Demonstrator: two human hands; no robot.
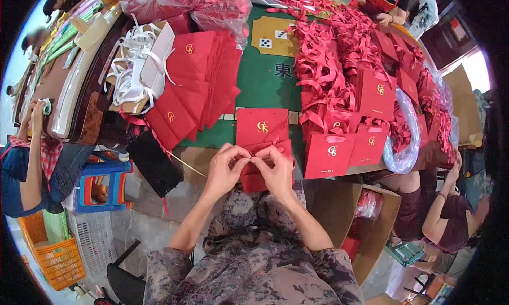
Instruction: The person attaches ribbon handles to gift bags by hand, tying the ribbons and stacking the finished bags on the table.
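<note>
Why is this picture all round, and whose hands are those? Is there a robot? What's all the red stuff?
No robot here! The one picture comes from a camera worn on a person's head, looking forward and down. The view looks curved, with dark corners.

The left hand and right hand are bare, with fingertips pinched together over a red bag. What sits between those tips is too small to tell.

On the green table, flat red bags lie to the left, beside a box of white ribbons. To the right are more bags, many with red ribbons.
</note>
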